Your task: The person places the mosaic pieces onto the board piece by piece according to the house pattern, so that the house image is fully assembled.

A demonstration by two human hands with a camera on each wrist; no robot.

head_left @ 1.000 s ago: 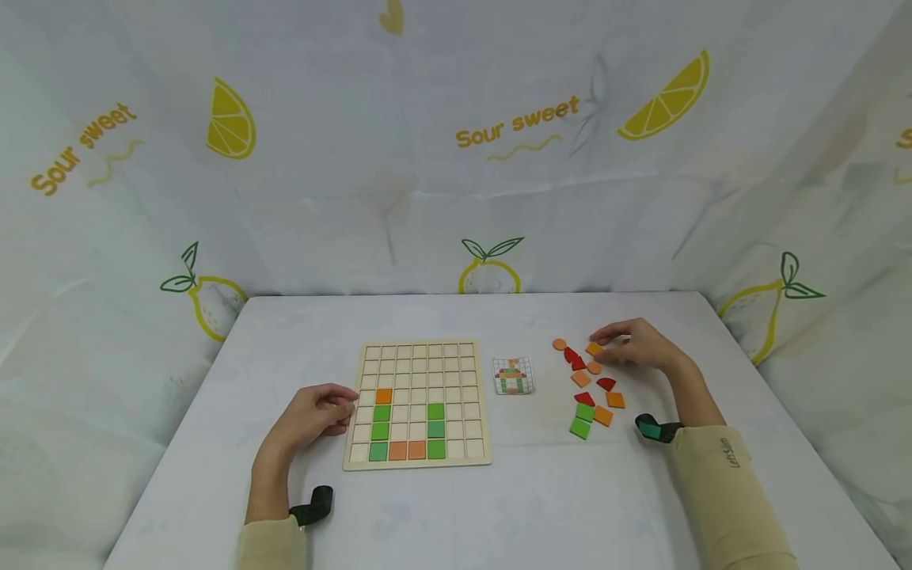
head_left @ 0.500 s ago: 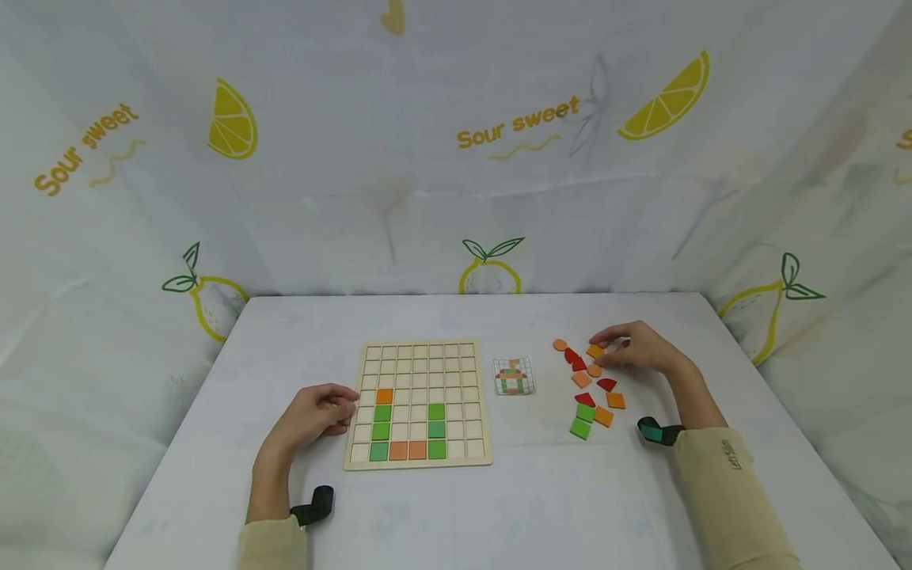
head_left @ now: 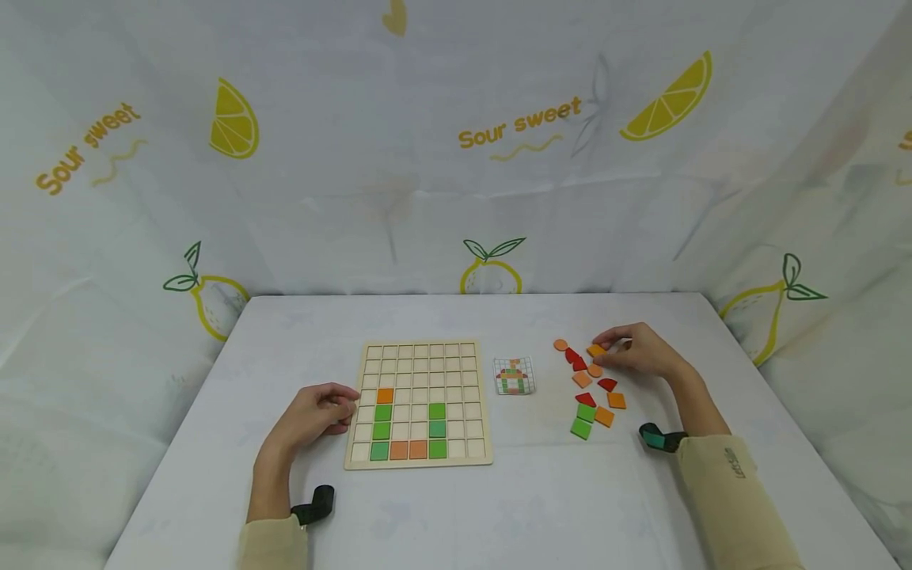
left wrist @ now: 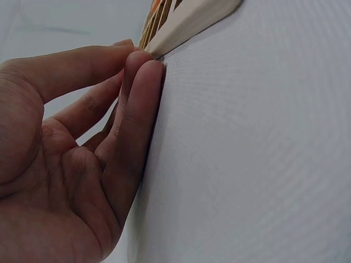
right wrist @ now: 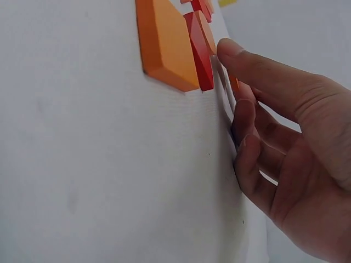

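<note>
My left hand [head_left: 313,413] rests beside the wooden grid board [head_left: 486,443], its fingertips touching the left edge. In the left wrist view, the fingers [left wrist: 137,104] of that hand meet the board's rim [left wrist: 192,22] and are fairly straight. Square tiles in green, teal, orange and salmon fill several cells in the lower left and middle of the board. At the right, my right hand [head_left: 641,350] pinches an orange square tile [head_left: 595,350] between thumb and fingertips. The right wrist view shows only a sliver of this tile, behind the thumb [right wrist: 230,49].
Loose pieces lie left of and below the right hand: red wedges [head_left: 586,400], orange discs [head_left: 560,345], orange squares [head_left: 617,400] and green squares [head_left: 580,429]. A small printed pattern card [head_left: 514,376] lies between board and pieces. A lemon-print cloth [head_left: 427,237] hangs behind the table.
The right hand has shifted very slightly to the right and down, closer around the orange square tile. The left hand and the board tiles stay as they were.
</note>
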